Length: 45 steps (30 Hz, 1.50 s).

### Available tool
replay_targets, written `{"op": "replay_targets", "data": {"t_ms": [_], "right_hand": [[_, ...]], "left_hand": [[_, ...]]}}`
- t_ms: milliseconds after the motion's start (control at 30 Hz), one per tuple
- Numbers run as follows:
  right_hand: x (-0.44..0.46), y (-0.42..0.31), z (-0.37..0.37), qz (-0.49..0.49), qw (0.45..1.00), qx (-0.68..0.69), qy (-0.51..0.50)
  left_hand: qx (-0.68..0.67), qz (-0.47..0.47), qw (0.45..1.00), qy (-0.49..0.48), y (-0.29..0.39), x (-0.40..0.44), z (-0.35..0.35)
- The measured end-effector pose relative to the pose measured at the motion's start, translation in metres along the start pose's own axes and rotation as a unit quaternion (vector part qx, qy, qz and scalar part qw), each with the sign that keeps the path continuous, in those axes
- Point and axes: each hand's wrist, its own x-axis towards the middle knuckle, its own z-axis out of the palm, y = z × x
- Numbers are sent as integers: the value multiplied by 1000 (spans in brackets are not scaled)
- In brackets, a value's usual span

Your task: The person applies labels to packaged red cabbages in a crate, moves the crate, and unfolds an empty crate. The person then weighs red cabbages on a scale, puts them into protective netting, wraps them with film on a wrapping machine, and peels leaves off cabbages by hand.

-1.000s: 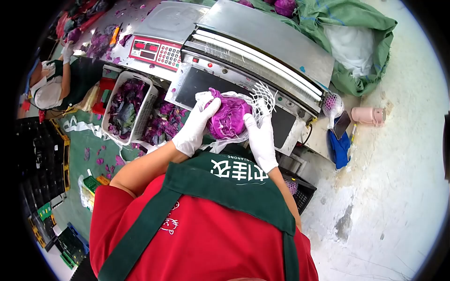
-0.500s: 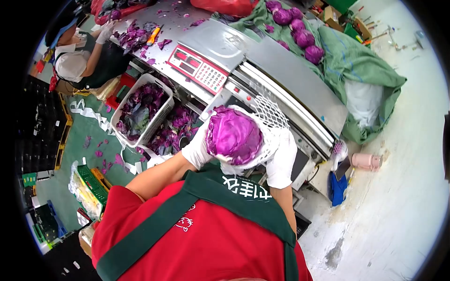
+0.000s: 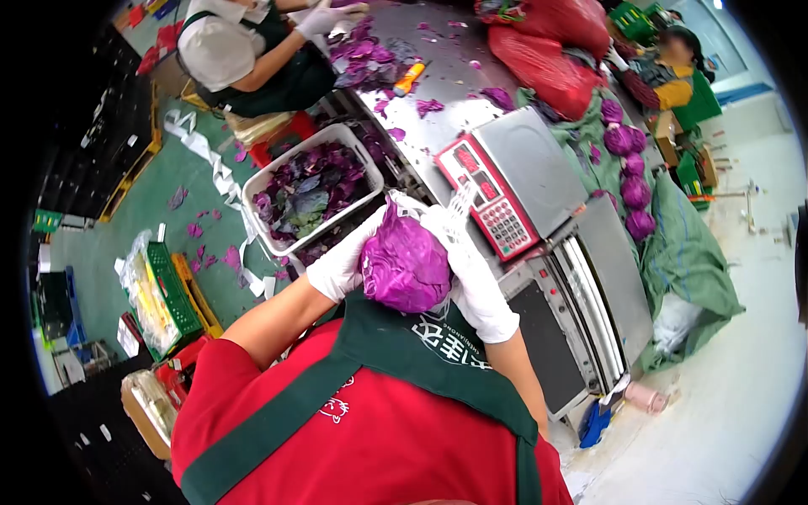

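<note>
A purple cabbage (image 3: pixel 406 263) is held between my two white-gloved hands, in front of the green apron. My left hand (image 3: pixel 341 263) grips its left side, with the fingers partly hidden behind it. My right hand (image 3: pixel 471 273) is against its upper right side, with white foam netting (image 3: pixel 459 206) at the fingers. Below and left of the scale, a white basket (image 3: pixel 373 171) holds loose purple leaves. Just beyond my right hand is the red-framed scale (image 3: pixel 505 220) with a metal plate.
The wrapping machine (image 3: pixel 602 295) stands at the right, beside a green sack (image 3: pixel 694 261). Several cabbages (image 3: pixel 635 192) lie beyond it. An orange-handled knife (image 3: pixel 409 80) and leaf scraps lie on the metal table (image 3: pixel 454 109). One co-worker (image 3: pixel 252 59) is at the upper left, another (image 3: pixel 669 71) at the upper right.
The view has swung left, from the wrapping machine toward the scale and basket. The cabbage has turned in my hands, and the netting has shifted from around it toward its upper right side.
</note>
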Motion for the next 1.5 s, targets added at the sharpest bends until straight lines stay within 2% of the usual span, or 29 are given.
{"op": "replay_targets", "data": {"t_ms": [100,167,233,267,300,367,433,500,533,567,600,633,700,767,800,833,867,967,1000,1033,1067,1100,1167,1300,1367,1400,1433,1467,1500], "right_hand": [[38,13,13,10,997,36,61],[52,14,21,11,998,15,61],[57,19,25,17,997,-2,69],[61,21,25,18,988,-122,96],[68,22,25,14,963,-240,122],[93,11,15,-93,975,-150,136],[132,-9,23,-196,965,10,173],[184,-6,13,-110,988,-112,10],[220,17,-6,-87,967,-219,-98],[217,-9,42,-132,887,-439,-52],[215,0,52,-130,725,-673,62],[206,-15,61,-82,689,-717,59],[196,-12,49,-83,849,-522,22],[166,-7,46,16,974,-222,-36],[152,-7,48,139,988,-72,-19],[139,-5,50,251,964,86,-2],[128,18,45,37,998,-45,25],[115,15,7,20,986,153,65],[105,10,4,-46,981,179,60],[92,6,3,-110,980,124,111],[82,8,-11,-174,971,45,157],[73,6,-27,-242,948,-41,202],[44,-6,-58,-288,925,-90,232],[-45,-47,-80,-253,884,-194,342],[-127,-61,-115,-269,769,-376,442],[-171,-69,-131,-279,726,-386,496],[-221,-75,-150,-289,682,-395,544],[-273,-72,-175,-263,651,-366,611],[-338,-58,-219,-237,615,-325,678]], "left_hand": [[254,173,924,229,7,3,-42],[57,83,983,155,15,-8,-51],[-92,20,989,117,25,-16,-55],[-163,1,983,90,27,-15,-70],[-166,6,982,91,27,-14,-83],[-210,-6,978,-9,26,-12,-100],[-228,-2,974,8,24,-13,-110],[-227,3,974,11,28,-15,-103],[-226,7,974,-3,29,-15,-105],[-223,23,974,-23,28,-12,-117],[-242,35,970,1,31,-13,-114],[-259,45,964,26,35,-15,-110],[-135,115,983,39,47,-21,-108],[-138,147,979,32,62,-19,-101],[-18,207,970,128,67,-16,-74],[124,268,951,93,70,-4,-76],[202,314,922,105,69,4,-45],[348,427,794,256,46,35,20],[256,276,913,156,43,30,34],[145,106,982,54,39,26,42],[52,-6,998,34,33,51,6],[115,9,993,-26,22,56,20],[117,-123,982,-79,-4,75,20],[210,-106,967,-94,-62,105,56],[247,-75,961,-96,-69,139,63],[300,-35,950,-80,-59,166,58],[450,63,883,-118,-57,182,80],[539,107,833,-63,-58,197,96],[701,212,672,-108,-74,227,121]]}}
